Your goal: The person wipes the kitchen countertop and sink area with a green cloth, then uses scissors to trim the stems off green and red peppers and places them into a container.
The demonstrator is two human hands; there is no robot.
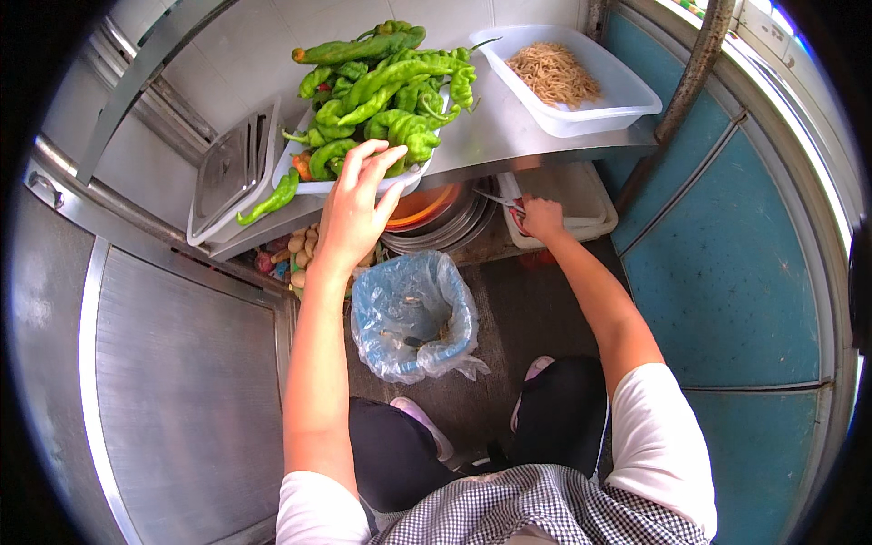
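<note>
A big heap of long green peppers (388, 85) fills a white plastic tray (410, 180) on the steel shelf. My left hand (357, 204) reaches over the tray's front rim with fingers apart and nothing in them. Its fingertips are at the nearest peppers; whether they touch is hard to tell. One loose-lying pepper (272, 199) hangs over the tray's left corner. Lower and to the right, my right hand (545, 216) grips scissors with red handles (519, 219). The scissor blades (496, 198) point left, away from the peppers, and look slightly apart.
Below my arms stands a blue bin (371, 296) lined with clear plastic, with scraps inside. A white tub (630, 95) of thin brown strips sits right on the shelf. Under it are stacked metal basins (449, 235) and pale trays (599, 197). A lidded container (228, 170) stands left.
</note>
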